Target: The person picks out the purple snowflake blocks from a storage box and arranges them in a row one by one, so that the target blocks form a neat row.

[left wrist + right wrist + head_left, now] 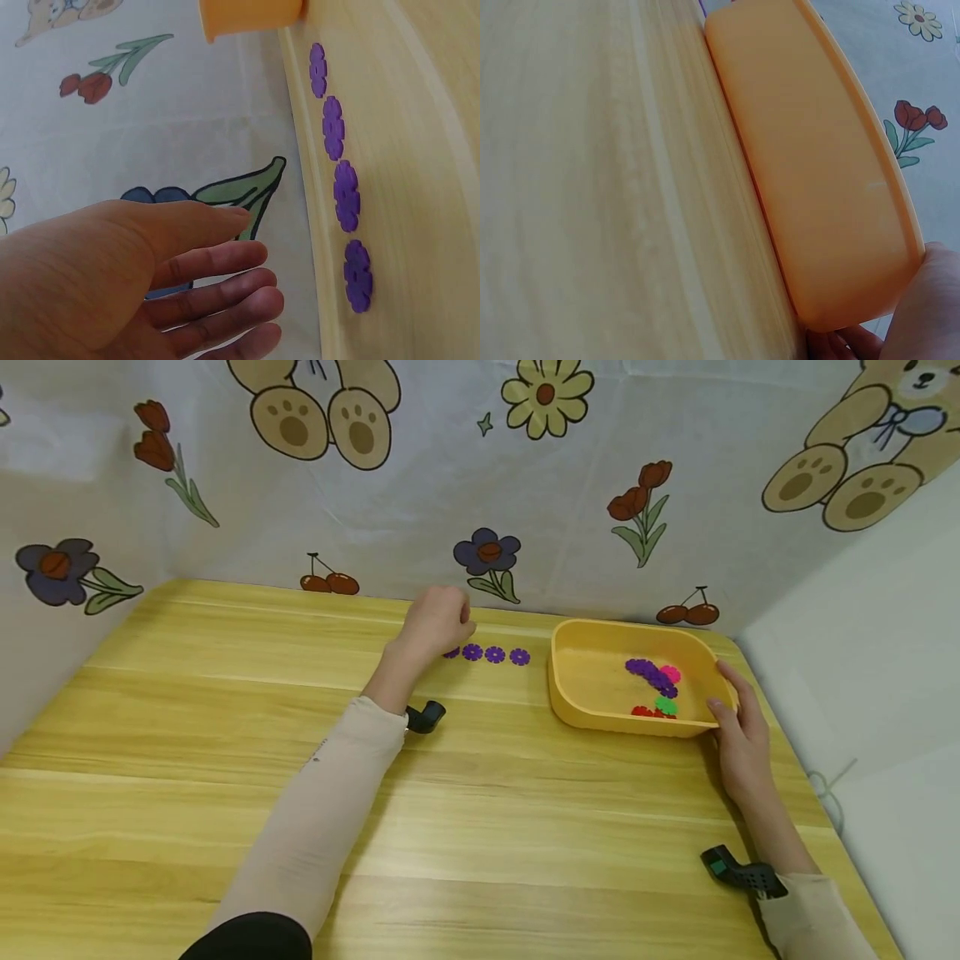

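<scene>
My left hand (435, 625) hovers above the left end of a row of purple snowflake discs (495, 655), partly covering the leftmost one in the head view. In the left wrist view its fingers (217, 296) are loosely bent and hold nothing, apart from the purple discs lying flat on the table. At the right, my right hand (744, 750) grips the near right corner of a yellow plastic basin (588, 672), thumb over the rim and fingers outside. Inside the basin lie purple discs (651, 672), a pink disc (671, 674), a green disc (666, 704) and red discs (642, 711).
The wood-grain table (480, 843) meets a cloth backdrop (420, 502) printed with bears and flowers, just behind the row and basin. A white wall (862, 693) runs along the right, with a thin cord (828, 789) near the table's edge.
</scene>
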`<state>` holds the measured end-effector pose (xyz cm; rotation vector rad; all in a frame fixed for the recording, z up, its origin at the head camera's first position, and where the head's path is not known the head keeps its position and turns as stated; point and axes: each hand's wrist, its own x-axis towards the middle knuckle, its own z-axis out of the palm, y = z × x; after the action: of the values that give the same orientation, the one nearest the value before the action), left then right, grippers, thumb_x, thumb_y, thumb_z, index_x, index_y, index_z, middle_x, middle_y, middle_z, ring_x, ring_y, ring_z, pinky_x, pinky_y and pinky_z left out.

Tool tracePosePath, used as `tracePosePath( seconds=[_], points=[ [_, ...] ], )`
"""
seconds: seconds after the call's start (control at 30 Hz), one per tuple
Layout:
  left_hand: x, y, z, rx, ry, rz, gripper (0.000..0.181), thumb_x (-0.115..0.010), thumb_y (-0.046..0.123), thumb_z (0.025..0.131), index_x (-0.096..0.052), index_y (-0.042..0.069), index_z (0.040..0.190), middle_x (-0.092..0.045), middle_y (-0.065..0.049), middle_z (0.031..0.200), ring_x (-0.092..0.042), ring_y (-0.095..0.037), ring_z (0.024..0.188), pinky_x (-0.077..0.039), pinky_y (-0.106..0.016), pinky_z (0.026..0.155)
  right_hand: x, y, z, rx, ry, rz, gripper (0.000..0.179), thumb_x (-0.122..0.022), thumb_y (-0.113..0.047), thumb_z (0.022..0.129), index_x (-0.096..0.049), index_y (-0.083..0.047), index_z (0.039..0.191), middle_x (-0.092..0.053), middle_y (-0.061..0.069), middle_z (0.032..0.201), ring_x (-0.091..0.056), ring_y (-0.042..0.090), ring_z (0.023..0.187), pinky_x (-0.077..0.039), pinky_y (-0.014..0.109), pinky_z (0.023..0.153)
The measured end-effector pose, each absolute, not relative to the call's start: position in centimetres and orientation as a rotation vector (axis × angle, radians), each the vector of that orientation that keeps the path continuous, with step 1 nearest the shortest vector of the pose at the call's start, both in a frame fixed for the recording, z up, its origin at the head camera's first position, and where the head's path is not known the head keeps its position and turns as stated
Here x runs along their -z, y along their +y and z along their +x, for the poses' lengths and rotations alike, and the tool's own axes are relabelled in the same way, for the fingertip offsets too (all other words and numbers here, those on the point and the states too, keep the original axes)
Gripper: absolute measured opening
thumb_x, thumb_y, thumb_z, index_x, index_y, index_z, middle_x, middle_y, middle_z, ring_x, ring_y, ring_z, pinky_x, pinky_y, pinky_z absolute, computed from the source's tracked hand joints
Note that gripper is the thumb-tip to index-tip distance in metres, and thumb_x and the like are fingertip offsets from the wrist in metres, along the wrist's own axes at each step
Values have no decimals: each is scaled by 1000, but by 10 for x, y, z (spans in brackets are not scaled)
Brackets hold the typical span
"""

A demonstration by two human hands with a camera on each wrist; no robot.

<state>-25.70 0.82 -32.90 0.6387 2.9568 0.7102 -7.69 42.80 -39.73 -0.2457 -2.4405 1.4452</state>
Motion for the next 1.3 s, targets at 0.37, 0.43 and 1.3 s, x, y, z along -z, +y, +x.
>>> tracePosePath(
  seconds=[0.37, 0.43, 1.3],
  points=[
    [320, 35, -247, -721, 2981, 679, 18, -69, 17, 99, -67, 9, 83, -66, -6, 84, -60, -24, 78, -48, -37, 70, 400, 430, -73, -1390, -2468, -257, 52, -41, -24, 114, -33, -29, 166, -25, 1, 173, -45, 11, 141, -46, 4, 91],
    [318, 41, -246, -731, 2977, 690, 19, -68, 16, 100, -66, 10, 82, -65, -5, 85, -59, -23, 77, -47, -36, 69, 400, 430, -74, -1384, -2472, -258, 52, -41, -24, 114, -34, -29, 166, -26, 0, 173, -45, 10, 140, -45, 3, 91],
    [299, 169, -204, -785, 2842, 912, 19, -67, 25, 103, -63, 16, 87, -61, 4, 85, -56, -12, 78, -43, -23, 62, 398, 430, -76, -1408, -2451, -234, 52, -43, -23, 114, -35, -28, 165, -28, -2, 172, -41, 12, 144, -44, 4, 94]
  ],
)
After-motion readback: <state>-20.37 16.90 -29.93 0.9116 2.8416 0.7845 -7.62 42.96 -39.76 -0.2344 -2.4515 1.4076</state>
